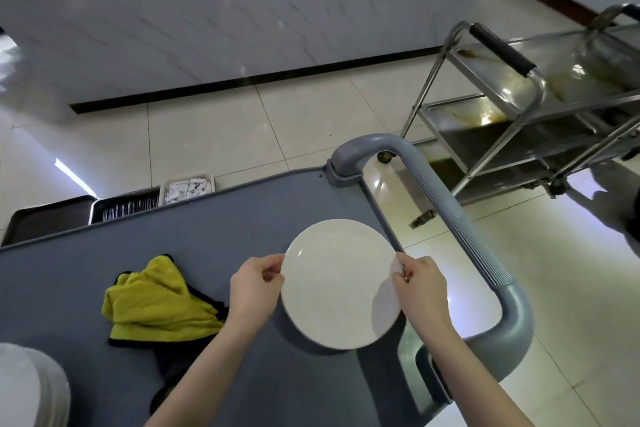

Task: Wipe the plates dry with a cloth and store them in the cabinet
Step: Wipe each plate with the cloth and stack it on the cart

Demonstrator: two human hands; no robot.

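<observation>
Fingers (270, 262) of left hand (254, 289) and right hand (420, 288) pinch plate (337, 284) between them.

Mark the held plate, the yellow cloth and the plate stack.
held plate (341, 282): head view, middle of its white face.
yellow cloth (159, 302): head view, middle of the crumpled yellow side.
plate stack (24, 388): head view, top plate's face, bottom left corner.

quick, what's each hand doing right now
Left hand: pinching the left rim of the white plate.
Right hand: pinching the plate's right rim.
</observation>
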